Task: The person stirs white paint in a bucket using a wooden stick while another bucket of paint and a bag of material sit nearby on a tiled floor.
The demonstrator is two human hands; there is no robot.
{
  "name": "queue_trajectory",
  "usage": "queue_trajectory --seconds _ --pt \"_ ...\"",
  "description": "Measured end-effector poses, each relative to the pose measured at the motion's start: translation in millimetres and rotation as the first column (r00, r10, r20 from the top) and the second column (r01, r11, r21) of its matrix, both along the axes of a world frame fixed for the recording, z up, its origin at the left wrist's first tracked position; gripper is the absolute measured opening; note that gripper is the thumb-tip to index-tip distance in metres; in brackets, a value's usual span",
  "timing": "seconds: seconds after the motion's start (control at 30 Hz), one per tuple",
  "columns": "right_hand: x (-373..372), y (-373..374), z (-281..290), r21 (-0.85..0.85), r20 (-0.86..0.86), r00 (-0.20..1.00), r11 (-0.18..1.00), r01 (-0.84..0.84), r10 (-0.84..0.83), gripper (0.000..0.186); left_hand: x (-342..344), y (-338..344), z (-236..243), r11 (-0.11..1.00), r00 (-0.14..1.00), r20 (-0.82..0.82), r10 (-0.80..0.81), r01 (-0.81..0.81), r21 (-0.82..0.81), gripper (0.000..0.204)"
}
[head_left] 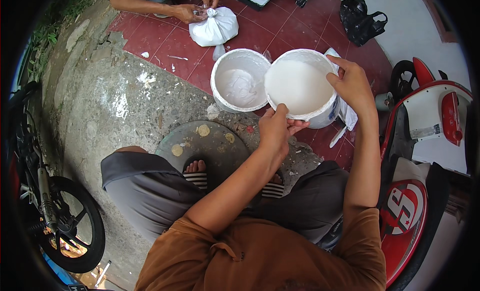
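Both my hands hold a white bucket (300,83) with smooth, pale off-white contents. My left hand (278,125) is closed on its near edge, thumb at the rim and fingers underneath. My right hand (350,83) grips the right side of the rim. Just left of it stands a second white bucket (240,83) with thick white material at the bottom and on its walls. A crumpled white sheet (347,115) lies behind the held bucket's right side, with a pale stick (337,137) below.
A co-worker's hands (192,13) grip a knotted white bag (215,31) at the back. A black plastic bag (360,21) lies on red tiles (270,26). Motorbikes stand at left (75,216) and right (425,131). A round grey slab (190,141) is by my sandalled feet.
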State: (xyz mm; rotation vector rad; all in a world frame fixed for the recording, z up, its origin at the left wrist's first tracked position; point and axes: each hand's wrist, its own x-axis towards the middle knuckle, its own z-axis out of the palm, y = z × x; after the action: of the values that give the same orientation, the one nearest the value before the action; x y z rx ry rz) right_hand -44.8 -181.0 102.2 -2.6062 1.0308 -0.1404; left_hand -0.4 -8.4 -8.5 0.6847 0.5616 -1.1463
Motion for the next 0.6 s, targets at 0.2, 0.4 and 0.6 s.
queue_trajectory --seconds 0.2,0.4,0.6 --pt "2.3 1.6 1.1 -0.005 -0.007 1.000 1.000 -0.003 0.003 0.057 0.6 0.5 -0.5 1.000 1.000 -0.009 0.008 -0.008 0.003 0.024" --pt "2.4 1.3 1.1 0.006 -0.006 1.000 1.000 0.010 -0.010 0.057 1.5 3.1 3.1 1.000 1.000 0.019 -0.005 0.005 -0.010 0.021" --pt "-5.2 -8.0 -3.6 0.003 0.011 1.000 1.000 -0.006 0.006 0.057 1.1 2.3 8.0 1.000 0.998 0.069 -0.005 0.006 -0.020 0.024"
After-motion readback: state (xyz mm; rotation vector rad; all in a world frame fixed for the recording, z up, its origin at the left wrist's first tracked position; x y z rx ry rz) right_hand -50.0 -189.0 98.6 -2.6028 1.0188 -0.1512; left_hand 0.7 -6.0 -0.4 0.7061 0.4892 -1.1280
